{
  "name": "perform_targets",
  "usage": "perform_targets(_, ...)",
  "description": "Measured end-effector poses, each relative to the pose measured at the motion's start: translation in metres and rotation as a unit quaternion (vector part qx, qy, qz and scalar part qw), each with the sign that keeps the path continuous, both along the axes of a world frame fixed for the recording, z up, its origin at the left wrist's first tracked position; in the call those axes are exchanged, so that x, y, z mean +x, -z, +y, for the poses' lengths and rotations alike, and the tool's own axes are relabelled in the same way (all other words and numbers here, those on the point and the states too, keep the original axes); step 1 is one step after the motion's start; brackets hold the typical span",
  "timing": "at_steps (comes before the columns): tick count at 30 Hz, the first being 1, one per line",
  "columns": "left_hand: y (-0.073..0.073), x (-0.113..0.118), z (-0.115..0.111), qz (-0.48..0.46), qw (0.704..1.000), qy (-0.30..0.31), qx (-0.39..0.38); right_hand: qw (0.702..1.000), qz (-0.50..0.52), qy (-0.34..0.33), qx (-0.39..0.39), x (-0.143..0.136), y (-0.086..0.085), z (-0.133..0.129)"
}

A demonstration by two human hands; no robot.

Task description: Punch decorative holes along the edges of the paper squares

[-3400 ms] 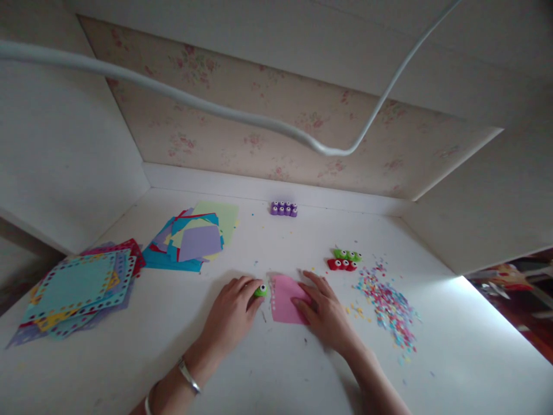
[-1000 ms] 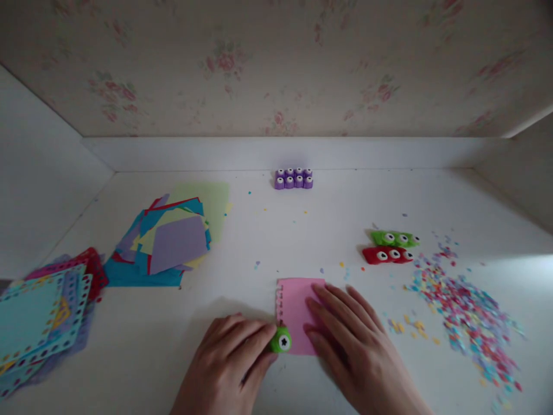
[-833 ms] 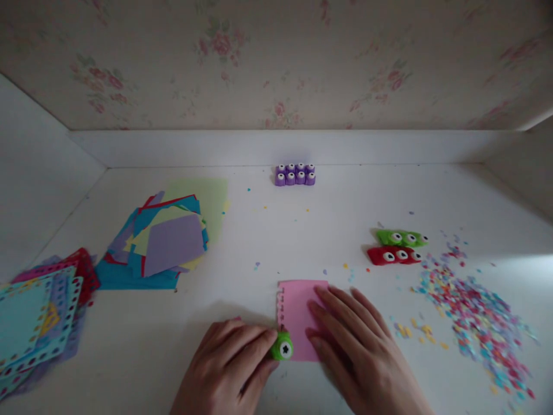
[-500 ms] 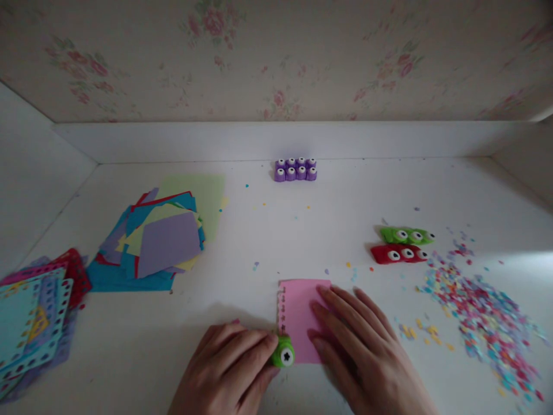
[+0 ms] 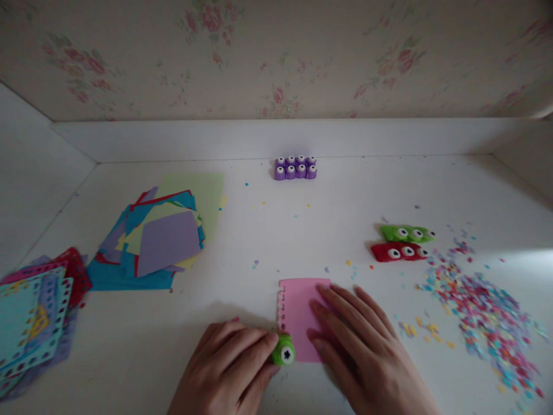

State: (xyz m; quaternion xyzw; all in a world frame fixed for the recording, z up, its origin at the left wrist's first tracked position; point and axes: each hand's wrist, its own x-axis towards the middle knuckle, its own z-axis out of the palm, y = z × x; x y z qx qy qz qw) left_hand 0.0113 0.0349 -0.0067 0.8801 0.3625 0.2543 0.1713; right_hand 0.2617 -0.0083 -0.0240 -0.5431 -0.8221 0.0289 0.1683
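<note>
A pink sheet of paper [image 5: 300, 323] lies on the white table, with a row of small punched shapes down its left edge. My left hand [image 5: 228, 366] grips a green craft punch [image 5: 284, 350] at the sheet's lower left corner; a white button with a dark star tops the punch. The fingers of my right hand [image 5: 360, 337] lie stretched out, pressing the paper's right side flat. My right palm hides part of that side. A bit of pink pokes out above my left knuckles.
Purple punches [image 5: 296, 169] stand in a block near the wall. Green [image 5: 408, 233] and red punches [image 5: 400, 252] lie at right, beside scattered paper confetti [image 5: 488, 311]. Coloured paper [image 5: 168, 245] is piled at left, and sheets with punched borders [image 5: 32, 323] lie at far left.
Almost nothing differs. The view has shifted very slightly; both hands, the green punch and the pink paper keep their places.
</note>
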Motion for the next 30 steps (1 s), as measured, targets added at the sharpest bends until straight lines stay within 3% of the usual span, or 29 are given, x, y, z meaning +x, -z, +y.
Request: perform_targets(30, 0.0018, -0.0008, -0.0004, 0.012, 1.000, 0.005, -0.013, 1.000, 0.016, 0.007, -0.004, 0.0004, -0.0009, -0.0010)
